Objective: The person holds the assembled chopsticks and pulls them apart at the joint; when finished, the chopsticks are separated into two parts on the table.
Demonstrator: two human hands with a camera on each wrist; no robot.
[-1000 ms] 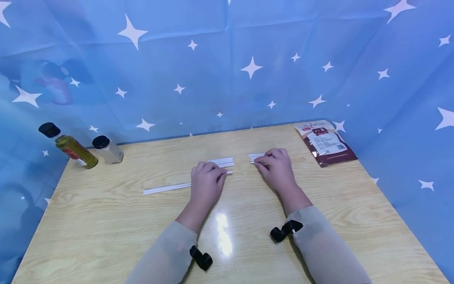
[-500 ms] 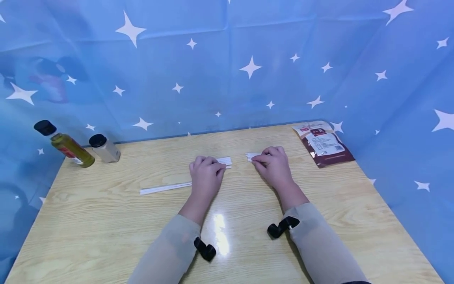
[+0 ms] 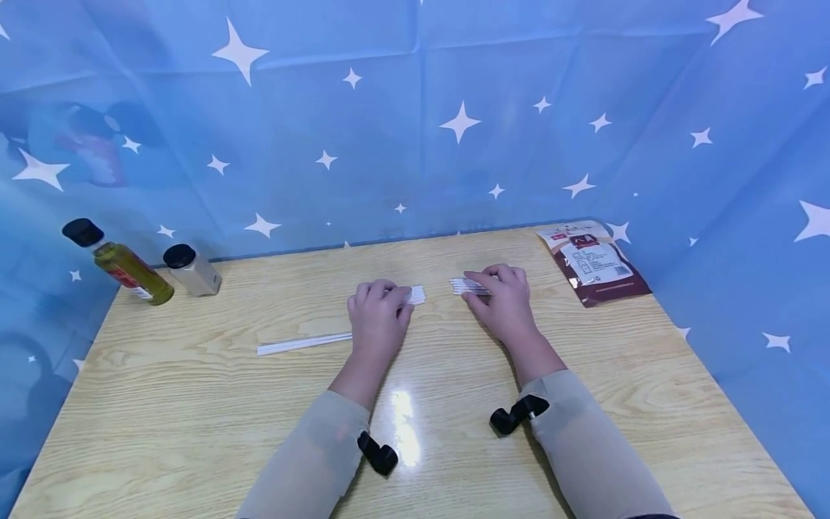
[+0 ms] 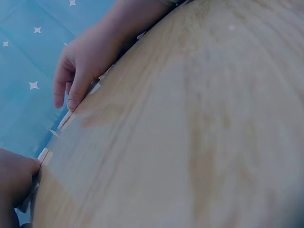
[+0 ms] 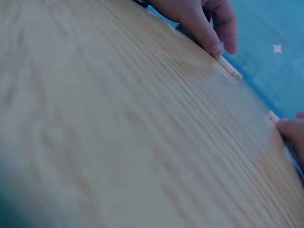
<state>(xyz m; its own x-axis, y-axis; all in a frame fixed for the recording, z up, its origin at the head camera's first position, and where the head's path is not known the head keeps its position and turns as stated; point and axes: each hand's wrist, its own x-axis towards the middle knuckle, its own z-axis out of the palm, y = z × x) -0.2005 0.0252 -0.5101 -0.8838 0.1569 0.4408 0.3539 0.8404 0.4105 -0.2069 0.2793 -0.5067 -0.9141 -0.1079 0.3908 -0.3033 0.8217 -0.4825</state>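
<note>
My left hand (image 3: 377,317) grips the end of a bundle of slim white sticks (image 3: 418,295) lying flat on the table, thumb on the near side and fingers over the far side. Across a short gap, my right hand (image 3: 506,303) holds a second bundle of white sticks (image 3: 459,286), thumb and index finger apart on its two long sides. Both bundles' ends face each other; the rest of each is hidden beneath the hands. Left of my left hand, more long white sticks (image 3: 303,344) lie on the table. In the right wrist view, the thumb (image 5: 215,47) touches a stick end.
At the back left of the wooden table (image 3: 194,418) stand an oil bottle (image 3: 132,274) with a black cap and a small black-lidded jar (image 3: 194,272). A brown and white food pouch (image 3: 593,263) lies at the back right. A blue star-patterned cloth (image 3: 389,130) hangs behind.
The near stick under my left hand has moved up against the others there. My right thumb and index finger have spread from a pinch to both sides of the right bundle.
</note>
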